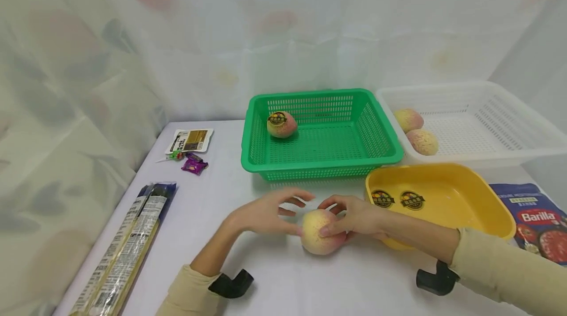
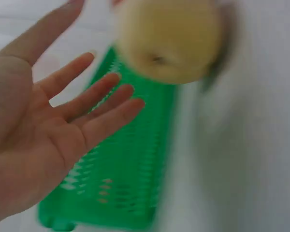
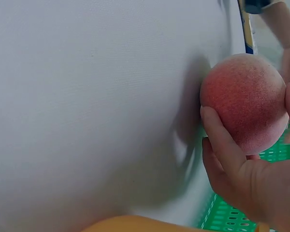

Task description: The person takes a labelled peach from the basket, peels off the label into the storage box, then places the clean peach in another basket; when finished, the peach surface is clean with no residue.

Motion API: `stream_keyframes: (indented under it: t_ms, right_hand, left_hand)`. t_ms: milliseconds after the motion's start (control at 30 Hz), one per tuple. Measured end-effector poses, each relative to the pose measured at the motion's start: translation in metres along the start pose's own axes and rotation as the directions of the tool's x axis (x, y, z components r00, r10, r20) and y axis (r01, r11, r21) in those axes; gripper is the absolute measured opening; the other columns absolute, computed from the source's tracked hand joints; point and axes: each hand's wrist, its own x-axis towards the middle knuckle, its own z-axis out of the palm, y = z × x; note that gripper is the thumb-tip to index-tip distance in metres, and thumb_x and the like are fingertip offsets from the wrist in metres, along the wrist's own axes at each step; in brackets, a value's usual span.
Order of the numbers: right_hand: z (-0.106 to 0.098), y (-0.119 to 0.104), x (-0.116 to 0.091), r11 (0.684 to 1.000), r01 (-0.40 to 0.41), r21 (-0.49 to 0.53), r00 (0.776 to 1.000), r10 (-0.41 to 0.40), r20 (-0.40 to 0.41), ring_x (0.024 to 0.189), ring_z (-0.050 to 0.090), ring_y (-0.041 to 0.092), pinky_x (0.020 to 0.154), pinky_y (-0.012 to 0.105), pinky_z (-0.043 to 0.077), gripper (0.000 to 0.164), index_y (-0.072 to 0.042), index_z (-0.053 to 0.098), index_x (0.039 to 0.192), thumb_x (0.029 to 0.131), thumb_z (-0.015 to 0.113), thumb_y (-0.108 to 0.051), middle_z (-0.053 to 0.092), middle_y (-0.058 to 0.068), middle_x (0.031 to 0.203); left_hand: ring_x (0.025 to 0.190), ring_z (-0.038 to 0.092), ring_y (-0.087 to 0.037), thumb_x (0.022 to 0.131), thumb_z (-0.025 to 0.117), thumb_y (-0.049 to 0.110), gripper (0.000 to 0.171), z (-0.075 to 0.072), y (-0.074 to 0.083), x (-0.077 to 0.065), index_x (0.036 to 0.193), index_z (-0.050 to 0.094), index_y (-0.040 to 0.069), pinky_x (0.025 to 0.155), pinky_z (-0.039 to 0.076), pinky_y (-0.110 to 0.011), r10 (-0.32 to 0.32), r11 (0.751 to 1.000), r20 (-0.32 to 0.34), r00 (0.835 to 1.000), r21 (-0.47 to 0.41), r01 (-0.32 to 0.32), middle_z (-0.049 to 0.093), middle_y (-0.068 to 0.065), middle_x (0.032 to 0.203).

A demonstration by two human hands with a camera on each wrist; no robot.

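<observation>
A yellow and pink peach (image 1: 320, 237) is gripped by my right hand (image 1: 358, 215), thumb on the near side and fingers around its right. In the right wrist view the red side of that peach (image 3: 244, 101) faces the camera. My left hand (image 1: 270, 211) is just left of the peach, its fingers spread and loosely bent. In the left wrist view the left hand (image 2: 53, 125) shows a bare palm, with the peach (image 2: 169, 38) beyond its fingertips; whether the thumb touches the fruit I cannot tell. Two black-and-gold stickers (image 1: 412, 200) are on the yellow basin (image 1: 447, 173).
Behind the hands, a green basket (image 1: 319, 163) contains a peach (image 1: 282, 125) bearing a sticker. Two peaches (image 1: 422, 142) lie in the white basket (image 1: 483, 156). A Barilla pouch (image 1: 540, 222) is at the right. Leftward are long noodle packs (image 1: 128, 252), purple candies (image 1: 194, 164), a lollipop (image 1: 174, 155) and a white packet (image 1: 190, 140).
</observation>
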Motion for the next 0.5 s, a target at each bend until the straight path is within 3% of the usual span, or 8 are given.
stream_keyframes:
  t_ms: [67, 133, 200, 267, 333, 367, 433, 500]
  right_hand:
    - [0.001, -0.001, -0.001, 1.000, 0.004, -0.009, 1.000, -0.004, -0.006, 0.088, 0.058, 0.025, 0.067, 0.037, 0.057, 0.060, -0.006, 0.052, 0.126, 0.077, 0.082, -0.023, 0.051, 0.015, 0.116]
    - [0.001, -0.001, -0.001, 1.000, 0.004, -0.006, 1.000, -0.004, -0.009, 0.087, 0.057, 0.025, 0.066, 0.037, 0.057, 0.061, -0.006, 0.052, 0.126, 0.076, 0.083, -0.023, 0.050, 0.015, 0.116]
    - [0.001, -0.002, -0.001, 1.000, 0.002, -0.005, 1.000, -0.002, -0.012, 0.087, 0.057, 0.025, 0.066, 0.037, 0.057, 0.062, -0.006, 0.052, 0.126, 0.076, 0.083, -0.023, 0.049, 0.015, 0.116]
    - [0.001, -0.002, -0.002, 1.000, 0.002, -0.005, 1.000, -0.002, -0.013, 0.086, 0.057, 0.025, 0.066, 0.037, 0.057, 0.062, -0.006, 0.052, 0.126, 0.076, 0.083, -0.023, 0.049, 0.016, 0.116]
    - [0.001, -0.002, -0.001, 1.000, 0.001, -0.004, 1.000, -0.002, -0.014, 0.086, 0.057, 0.025, 0.066, 0.037, 0.057, 0.061, -0.006, 0.052, 0.126, 0.076, 0.083, -0.023, 0.049, 0.016, 0.115]
    - [0.002, -0.002, -0.001, 1.000, 0.002, -0.003, 1.000, -0.002, -0.014, 0.085, 0.057, 0.025, 0.066, 0.037, 0.057, 0.061, -0.006, 0.052, 0.126, 0.076, 0.083, -0.023, 0.048, 0.016, 0.115]
    - [0.002, -0.001, -0.002, 1.000, 0.003, 0.000, 1.000, -0.003, -0.013, 0.085, 0.058, 0.026, 0.066, 0.038, 0.058, 0.060, -0.006, 0.052, 0.125, 0.076, 0.083, -0.022, 0.048, 0.016, 0.115]
    - [0.003, 0.000, -0.002, 1.000, 0.000, 0.006, 1.000, 0.001, -0.014, 0.085, 0.058, 0.026, 0.066, 0.038, 0.058, 0.059, -0.006, 0.052, 0.124, 0.076, 0.082, -0.020, 0.048, 0.016, 0.115]
  left_hand:
    - [0.122, 0.047, -0.030, 0.086, 0.072, 0.008, 0.056, -0.016, 0.012, -0.009, 0.136, 0.047, 0.002, 0.096, 0.047, -0.033, 0.051, 0.996, -0.130, 0.990, -0.070, -0.060, 0.047, -0.014, 0.135]
    - [0.123, 0.047, -0.031, 0.089, 0.067, 0.005, 0.052, -0.032, 0.021, -0.019, 0.136, 0.045, 0.000, 0.096, 0.047, -0.034, 0.106, 0.983, -0.310, 0.945, -0.112, -0.147, 0.047, -0.016, 0.135]
    - [0.123, 0.047, -0.030, 0.092, 0.062, 0.004, 0.050, -0.047, 0.024, -0.028, 0.138, 0.044, 0.000, 0.096, 0.047, -0.032, 0.115, 0.973, -0.501, 0.857, -0.119, -0.200, 0.047, -0.016, 0.136]
    - [0.124, 0.047, -0.028, 0.094, 0.060, 0.005, 0.047, -0.058, 0.022, -0.034, 0.138, 0.043, 0.001, 0.096, 0.047, -0.029, 0.078, 0.973, -0.657, 0.750, -0.113, -0.201, 0.046, -0.015, 0.136]
    - [0.123, 0.048, -0.025, 0.095, 0.058, 0.008, 0.046, -0.067, 0.014, -0.036, 0.139, 0.044, 0.002, 0.095, 0.047, -0.028, -0.003, 0.977, -0.757, 0.653, -0.140, -0.159, 0.045, -0.014, 0.137]
    - [0.123, 0.047, -0.025, 0.096, 0.058, 0.009, 0.046, -0.069, 0.009, -0.036, 0.138, 0.044, 0.002, 0.096, 0.047, -0.028, -0.050, 0.976, -0.783, 0.620, -0.169, -0.135, 0.044, -0.015, 0.137]
    - [0.125, 0.046, -0.026, 0.096, 0.057, 0.011, 0.046, -0.072, -0.004, -0.033, 0.139, 0.042, 0.001, 0.098, 0.045, -0.032, -0.141, 0.968, -0.794, 0.591, -0.235, -0.086, 0.042, -0.015, 0.139]
    - [0.126, 0.044, -0.027, 0.097, 0.057, 0.013, 0.049, -0.071, -0.016, -0.027, 0.141, 0.040, 0.003, 0.100, 0.044, -0.035, -0.215, 0.954, -0.765, 0.607, -0.298, -0.039, 0.039, -0.015, 0.142]
